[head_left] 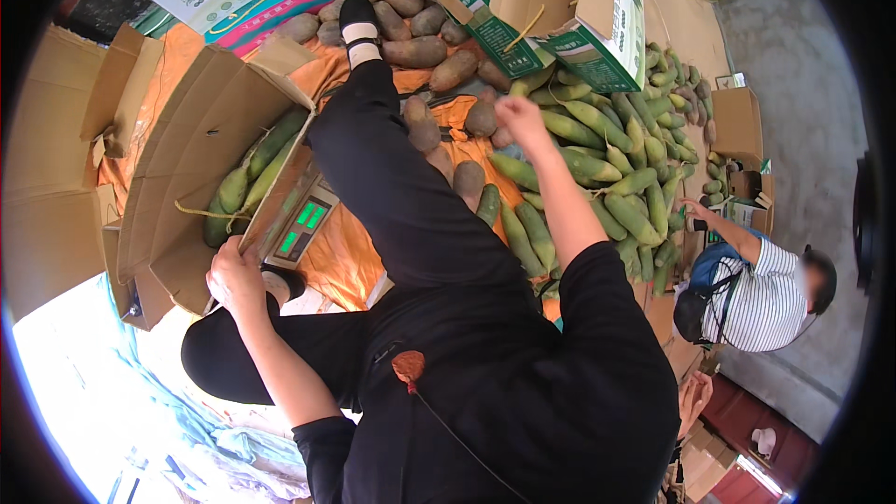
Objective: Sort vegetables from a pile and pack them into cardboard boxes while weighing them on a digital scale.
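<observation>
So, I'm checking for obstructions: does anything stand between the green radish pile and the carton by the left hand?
Yes: the person's leg lies between the green radish pile and the carton the left hand grips.

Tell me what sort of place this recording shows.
Probably a produce packing area: a heap of long green vegetables lies at the person's right, an open cardboard box at the left holds more of them, and a digital scale shows a lit green display.
</observation>
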`<act>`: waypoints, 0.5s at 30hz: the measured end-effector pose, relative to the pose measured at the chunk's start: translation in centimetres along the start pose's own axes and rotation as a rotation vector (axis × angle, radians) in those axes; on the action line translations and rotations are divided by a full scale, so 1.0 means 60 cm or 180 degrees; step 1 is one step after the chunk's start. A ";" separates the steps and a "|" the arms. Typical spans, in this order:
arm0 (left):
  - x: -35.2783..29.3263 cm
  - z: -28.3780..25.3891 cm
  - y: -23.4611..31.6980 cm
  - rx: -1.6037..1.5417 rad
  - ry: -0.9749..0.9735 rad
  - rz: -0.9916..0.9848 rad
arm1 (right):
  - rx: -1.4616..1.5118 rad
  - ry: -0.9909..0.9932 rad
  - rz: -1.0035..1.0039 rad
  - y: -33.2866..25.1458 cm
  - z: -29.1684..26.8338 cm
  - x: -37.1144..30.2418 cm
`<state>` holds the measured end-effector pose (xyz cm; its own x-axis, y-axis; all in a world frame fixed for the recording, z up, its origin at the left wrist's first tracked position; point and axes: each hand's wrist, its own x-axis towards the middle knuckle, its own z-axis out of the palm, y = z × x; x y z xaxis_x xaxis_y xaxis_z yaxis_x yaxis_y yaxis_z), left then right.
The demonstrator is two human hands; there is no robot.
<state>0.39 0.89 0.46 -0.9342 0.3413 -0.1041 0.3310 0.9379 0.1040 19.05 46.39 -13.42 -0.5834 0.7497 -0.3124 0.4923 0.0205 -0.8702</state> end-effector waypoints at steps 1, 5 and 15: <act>0.006 0.003 0.011 -0.0049 -0.0039 -0.0012 | -0.0293 0.0081 0.0136 0.077 -0.022 -0.010; 0.000 0.013 -0.001 -0.0144 -0.0021 -0.0104 | -0.1491 -0.0307 0.0664 0.208 -0.010 -0.118; 0.002 0.016 0.001 -0.0142 0.0020 0.0021 | -0.2739 0.0418 0.1271 0.244 -0.132 -0.165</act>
<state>0.44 1.02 -0.49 -0.9328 0.3469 -0.0972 0.3310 0.9318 0.1486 37.16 44.52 -20.03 -0.2183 0.8738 -0.4346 0.9757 0.1871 -0.1140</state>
